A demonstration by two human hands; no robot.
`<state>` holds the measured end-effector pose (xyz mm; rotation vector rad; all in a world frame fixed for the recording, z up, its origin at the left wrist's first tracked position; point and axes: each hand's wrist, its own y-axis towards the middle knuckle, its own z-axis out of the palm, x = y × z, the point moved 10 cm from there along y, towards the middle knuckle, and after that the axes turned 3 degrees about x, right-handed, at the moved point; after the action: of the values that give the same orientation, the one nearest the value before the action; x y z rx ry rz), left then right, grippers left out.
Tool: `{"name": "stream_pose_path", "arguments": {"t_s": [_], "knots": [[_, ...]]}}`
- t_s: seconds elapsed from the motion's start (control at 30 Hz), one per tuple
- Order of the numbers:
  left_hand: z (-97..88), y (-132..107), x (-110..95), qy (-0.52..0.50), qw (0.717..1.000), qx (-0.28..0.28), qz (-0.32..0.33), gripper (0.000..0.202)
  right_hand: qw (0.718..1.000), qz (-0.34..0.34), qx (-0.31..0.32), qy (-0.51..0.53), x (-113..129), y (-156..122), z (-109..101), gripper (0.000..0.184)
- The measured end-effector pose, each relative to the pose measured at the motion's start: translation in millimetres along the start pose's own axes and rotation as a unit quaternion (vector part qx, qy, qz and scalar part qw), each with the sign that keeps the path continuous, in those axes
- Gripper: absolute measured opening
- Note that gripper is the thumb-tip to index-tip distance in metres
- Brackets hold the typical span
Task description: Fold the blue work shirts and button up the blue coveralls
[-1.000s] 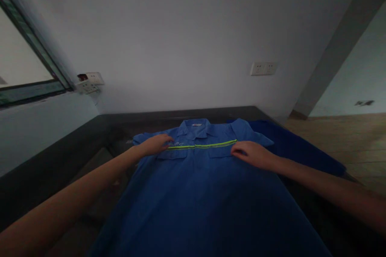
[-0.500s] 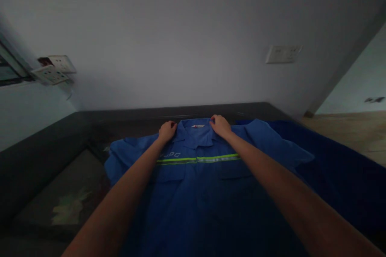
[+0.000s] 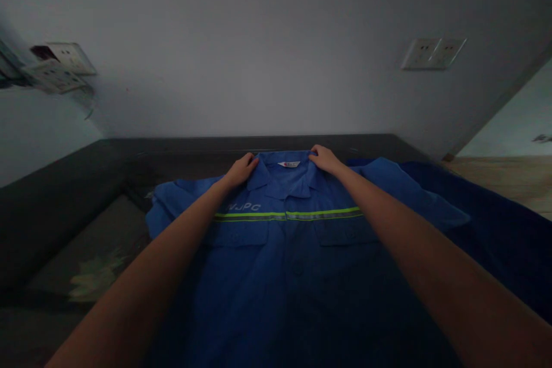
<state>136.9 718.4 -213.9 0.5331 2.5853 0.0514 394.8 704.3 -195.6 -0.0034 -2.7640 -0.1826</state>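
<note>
A blue work shirt (image 3: pixel 276 253) lies spread front side up, its collar away from me. Across its chest run a yellow-green and grey stripe and the letters NJPC, and a white label (image 3: pixel 288 164) shows inside the neck. My left hand (image 3: pixel 242 170) is closed on the left end of the collar, fingertips pinching the fabric. At the collar's other end, my right hand (image 3: pixel 323 158) pinches the cloth between thumb and fingers. Both forearms cover parts of the chest and sleeves.
Under the shirt is a dark surface with a raised back edge (image 3: pixel 207 145) along the wall. Dark blue cloth (image 3: pixel 495 236) lies at the right. Wall sockets (image 3: pixel 433 54) are at the right, with more sockets (image 3: pixel 71 58) at the left. A pale flower-like pattern (image 3: pixel 97 276) shows at lower left.
The view has tilted and come a little nearer, so the shirt looks larger and higher. My left hand has come to the collar's edge; my right hand stays on the collar.
</note>
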Motion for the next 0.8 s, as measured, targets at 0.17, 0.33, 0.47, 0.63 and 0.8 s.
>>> {"name": "stream_pose_path", "arguments": {"t_s": [0.17,0.33,0.47,0.63,0.8], "knots": [[-19.8,-4.3,-8.5,-0.003,0.999,-0.053,0.002,0.031,1.000,-0.025,-0.002,0.015,5.1,2.5,-18.3,0.031],[-11.8,-6.9,-5.1,0.110,0.987,-0.068,-0.091,0.037,0.998,0.045,-0.018,-0.039,0.2,-1.5,-6.9,0.045],[5.4,-10.5,-9.3,0.193,0.973,-0.056,-0.109,0.038,0.990,0.048,-0.030,-0.131,4.1,-15.7,13.4,0.043],[-0.9,-12.1,-20.1,0.200,0.971,-0.119,-0.054,0.033,0.988,-0.017,-0.083,-0.132,18.2,-28.0,3.0,0.037],[0.4,-1.1,7.0,0.073,0.990,-0.058,-0.106,0.041,0.996,-0.021,-0.047,-0.073,9.9,-20.7,-3.6,0.028]]}}
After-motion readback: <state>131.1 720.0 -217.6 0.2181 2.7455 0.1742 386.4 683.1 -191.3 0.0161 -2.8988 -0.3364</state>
